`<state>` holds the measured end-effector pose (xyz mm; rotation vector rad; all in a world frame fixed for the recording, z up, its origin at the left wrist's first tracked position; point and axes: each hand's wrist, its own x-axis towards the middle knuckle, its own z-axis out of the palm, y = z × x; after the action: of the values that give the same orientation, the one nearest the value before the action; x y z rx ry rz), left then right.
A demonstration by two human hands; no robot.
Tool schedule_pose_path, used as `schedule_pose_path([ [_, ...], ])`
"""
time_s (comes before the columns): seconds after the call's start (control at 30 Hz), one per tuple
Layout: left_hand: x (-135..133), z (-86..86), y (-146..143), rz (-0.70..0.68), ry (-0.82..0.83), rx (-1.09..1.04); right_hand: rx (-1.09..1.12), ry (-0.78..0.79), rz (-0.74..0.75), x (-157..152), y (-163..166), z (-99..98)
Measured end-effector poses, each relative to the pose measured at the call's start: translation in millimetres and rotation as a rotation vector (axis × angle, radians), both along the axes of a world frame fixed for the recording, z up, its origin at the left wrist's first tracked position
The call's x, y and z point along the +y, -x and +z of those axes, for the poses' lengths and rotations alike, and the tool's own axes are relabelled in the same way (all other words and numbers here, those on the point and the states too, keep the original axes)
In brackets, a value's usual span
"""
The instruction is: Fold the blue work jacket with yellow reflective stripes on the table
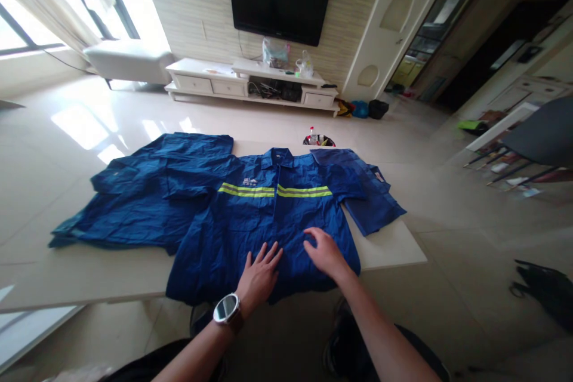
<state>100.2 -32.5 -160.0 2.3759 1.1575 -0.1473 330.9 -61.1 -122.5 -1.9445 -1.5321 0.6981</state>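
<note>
Pressing hands: in the head view, the left hand (259, 271) lies flat, fingers spread, on the lower front of the blue work shirt (268, 221); the right hand (324, 253) rests beside it, palm down, fingers loosely curved, gripping nothing.
Shirt: spread face up, collar toward the far edge of the white table (389, 245), hem hanging over the near edge; a yellow reflective stripe (275, 191) crosses the chest.
Wrist: a watch (226, 308) sits on the left arm.
Neighbours: a second blue garment (147, 197) lies on the table's left half, overlapping the shirt's sleeve; the other sleeve reaches the right edge.
Risk: the overhanging hem could drag the shirt off the near edge if the hands push toward the body; smoothing sideways could bunch the overlapped sleeve.
</note>
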Motion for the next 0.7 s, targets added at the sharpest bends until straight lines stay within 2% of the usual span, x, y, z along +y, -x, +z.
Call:
schedule_pose_path([
  [0.1,0.7,5.0,-2.1,-0.003,0.014,0.011,0.208,-0.094,-0.493,21.3,-63.9,2.8],
  [0.13,1.1,6.6,-3.0,-0.006,0.025,0.015,0.216,-0.106,-0.61,29.8,-86.2,5.5],
  [0.2,1.8,9.9,-4.7,-0.007,0.047,0.019,0.246,-0.111,-0.74,47.4,-126.7,12.6],
  [0.27,2.4,12.9,-6.4,-0.003,0.069,0.021,0.308,-0.117,-0.822,64.3,-157.6,19.6],
  [0.37,3.5,16.0,-7.6,-0.001,0.103,0.027,0.42,-0.124,-0.911,87.8,-183.4,23.4],
  [0.6,7.9,12.6,-4.1,-0.008,0.126,0.019,0.619,-0.216,-1.051,137.4,-194.0,6.2],
  [0.7,9.5,11.2,-1.6,-0.009,0.128,0.0,0.649,-0.312,-1.077,153.4,-198.6,10.9],
])
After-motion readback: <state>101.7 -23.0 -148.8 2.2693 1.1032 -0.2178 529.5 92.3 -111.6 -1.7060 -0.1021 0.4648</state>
